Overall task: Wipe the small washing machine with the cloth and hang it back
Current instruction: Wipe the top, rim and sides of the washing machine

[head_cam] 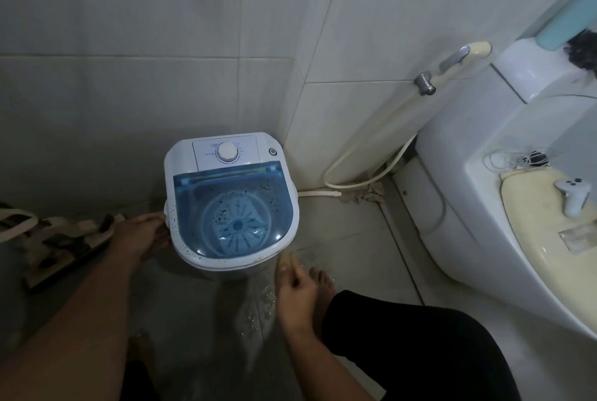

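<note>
The small white washing machine [231,203] stands on the floor in the tiled corner. Its blue see-through lid is closed and speckled with dark spots, and a round dial sits on the back panel. My left hand [142,235] grips the machine's left side, fingers curled round its edge. My right hand [292,284] is low at the machine's front right, its fingers stretched up to the rim and holding nothing. A beige and black patterned cloth [64,239] lies at the left, beside my left hand.
A white toilet [468,206] fills the right side, with a white game controller [573,193] on its cream lid. A spray hose [452,61] hangs on the wall behind. A crumpled brown rag [365,193] lies by the wall. The floor by my bare foot [323,281] is wet.
</note>
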Action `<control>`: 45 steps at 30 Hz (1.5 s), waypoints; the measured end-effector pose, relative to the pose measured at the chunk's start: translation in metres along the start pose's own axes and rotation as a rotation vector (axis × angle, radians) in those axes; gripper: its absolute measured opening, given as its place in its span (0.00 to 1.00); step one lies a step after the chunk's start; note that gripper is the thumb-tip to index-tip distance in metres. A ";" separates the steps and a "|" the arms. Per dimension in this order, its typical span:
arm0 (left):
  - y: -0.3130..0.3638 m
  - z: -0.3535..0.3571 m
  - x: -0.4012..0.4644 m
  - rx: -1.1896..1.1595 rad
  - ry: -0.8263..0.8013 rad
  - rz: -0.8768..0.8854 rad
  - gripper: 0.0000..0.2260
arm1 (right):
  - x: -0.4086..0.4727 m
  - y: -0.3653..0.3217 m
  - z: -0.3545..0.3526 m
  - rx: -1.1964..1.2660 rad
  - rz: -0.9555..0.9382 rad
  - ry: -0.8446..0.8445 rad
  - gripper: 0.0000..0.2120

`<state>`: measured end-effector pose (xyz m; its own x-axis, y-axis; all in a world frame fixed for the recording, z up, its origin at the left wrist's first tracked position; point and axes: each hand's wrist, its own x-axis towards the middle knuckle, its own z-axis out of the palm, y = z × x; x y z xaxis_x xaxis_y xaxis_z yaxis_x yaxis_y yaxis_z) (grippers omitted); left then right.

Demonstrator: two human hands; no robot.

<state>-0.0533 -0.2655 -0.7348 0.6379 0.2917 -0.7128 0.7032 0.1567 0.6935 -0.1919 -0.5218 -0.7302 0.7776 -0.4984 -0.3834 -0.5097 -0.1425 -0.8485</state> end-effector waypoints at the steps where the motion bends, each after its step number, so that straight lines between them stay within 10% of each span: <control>1: 0.000 0.000 -0.001 -0.001 -0.004 0.002 0.14 | 0.005 -0.006 -0.006 -0.037 -0.035 0.082 0.16; 16: 0.003 0.002 -0.006 -0.018 -0.031 0.012 0.11 | 0.012 0.013 0.031 -0.587 -0.952 -0.286 0.17; 23: 0.004 -0.001 -0.007 -0.017 -0.040 0.006 0.12 | 0.020 0.015 0.000 -0.504 -0.817 -0.002 0.23; 33: 0.003 -0.002 -0.001 -0.008 -0.041 -0.022 0.13 | 0.000 0.000 0.042 -0.593 -1.075 -0.352 0.24; 39: -0.002 -0.005 0.011 0.008 -0.044 -0.039 0.12 | 0.106 -0.076 0.012 -0.200 -0.529 -0.020 0.18; 45: -0.004 -0.007 0.009 0.016 -0.049 -0.003 0.09 | 0.192 -0.126 0.028 -0.393 -0.561 -0.037 0.17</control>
<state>-0.0521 -0.2565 -0.7433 0.6502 0.2448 -0.7192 0.7098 0.1419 0.6900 0.0318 -0.5758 -0.7069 0.9716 -0.2299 0.0567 -0.1168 -0.6735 -0.7299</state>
